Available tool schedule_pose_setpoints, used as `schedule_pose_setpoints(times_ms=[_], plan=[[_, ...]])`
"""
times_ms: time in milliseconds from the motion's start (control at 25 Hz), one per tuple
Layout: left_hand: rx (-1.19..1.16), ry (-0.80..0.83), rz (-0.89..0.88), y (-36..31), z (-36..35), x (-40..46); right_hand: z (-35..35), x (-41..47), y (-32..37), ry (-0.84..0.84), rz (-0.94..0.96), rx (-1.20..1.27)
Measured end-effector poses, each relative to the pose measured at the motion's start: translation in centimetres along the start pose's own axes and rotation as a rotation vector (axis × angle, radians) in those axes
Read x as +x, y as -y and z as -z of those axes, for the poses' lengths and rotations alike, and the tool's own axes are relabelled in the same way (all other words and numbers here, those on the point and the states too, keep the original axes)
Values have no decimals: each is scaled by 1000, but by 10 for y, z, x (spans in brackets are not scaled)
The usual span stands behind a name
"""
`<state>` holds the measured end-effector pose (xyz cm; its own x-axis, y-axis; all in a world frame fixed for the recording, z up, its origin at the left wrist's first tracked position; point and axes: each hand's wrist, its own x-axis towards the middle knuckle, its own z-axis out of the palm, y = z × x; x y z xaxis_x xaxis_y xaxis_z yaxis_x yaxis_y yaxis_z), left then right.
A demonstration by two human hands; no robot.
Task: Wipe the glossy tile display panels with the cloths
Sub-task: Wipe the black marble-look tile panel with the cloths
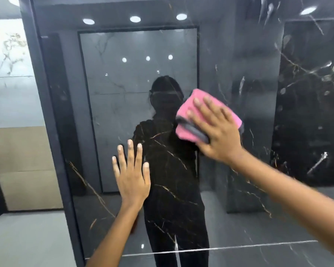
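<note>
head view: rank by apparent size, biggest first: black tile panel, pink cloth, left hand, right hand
1. Black tile panel, fills most of the frame.
2-4. Pink cloth, right hand and left hand look alike in size; the right hand covers part of the cloth, so I won't rank them.

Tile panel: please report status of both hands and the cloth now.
Right hand flat, pressing pink cloth on the glossy black tile panel. Left hand open, braced flat on panel, no cloth. Nothing in the way.
</note>
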<state>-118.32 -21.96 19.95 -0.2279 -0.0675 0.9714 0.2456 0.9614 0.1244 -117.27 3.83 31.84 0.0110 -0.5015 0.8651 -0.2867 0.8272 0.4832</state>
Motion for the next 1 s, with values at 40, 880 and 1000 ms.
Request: schedule_pose_setpoints(times_ms=[40,880,1000], plan=[[11,-7,-8,-1,1,0,-7,-42,27,81,88,22],[27,38,-13,-1,6,3,5,-52,33,159,127,104],[-208,13,48,1,16,-3,-8,-31,46,69,-128,98]])
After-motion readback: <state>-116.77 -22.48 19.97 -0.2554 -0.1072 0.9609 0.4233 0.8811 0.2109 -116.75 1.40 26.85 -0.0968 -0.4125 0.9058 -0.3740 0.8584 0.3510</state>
